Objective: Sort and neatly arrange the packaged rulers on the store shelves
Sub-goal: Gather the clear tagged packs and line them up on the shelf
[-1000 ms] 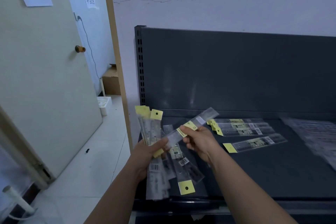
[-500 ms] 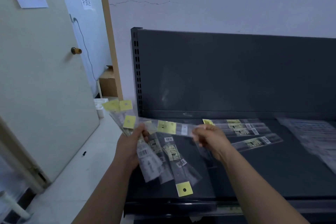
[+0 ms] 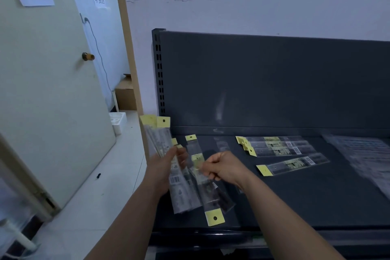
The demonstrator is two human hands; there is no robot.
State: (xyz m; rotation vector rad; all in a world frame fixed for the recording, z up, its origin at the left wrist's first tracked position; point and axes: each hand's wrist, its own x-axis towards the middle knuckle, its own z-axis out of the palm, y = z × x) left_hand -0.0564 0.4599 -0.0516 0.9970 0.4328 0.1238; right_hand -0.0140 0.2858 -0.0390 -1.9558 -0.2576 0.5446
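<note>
Left hand clutches the ruler bundle; right hand pinches, seemingly, 1 packet. Slide it free between fingertips, tabs aligned.

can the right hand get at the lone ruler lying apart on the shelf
Probably yes, once freed: the right hand is pinching a ruler from the bunch, but the shelf between it and the lone ruler lies bare.

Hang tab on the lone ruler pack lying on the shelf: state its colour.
Pale yellow hang tab, clearest in the head view.
</note>
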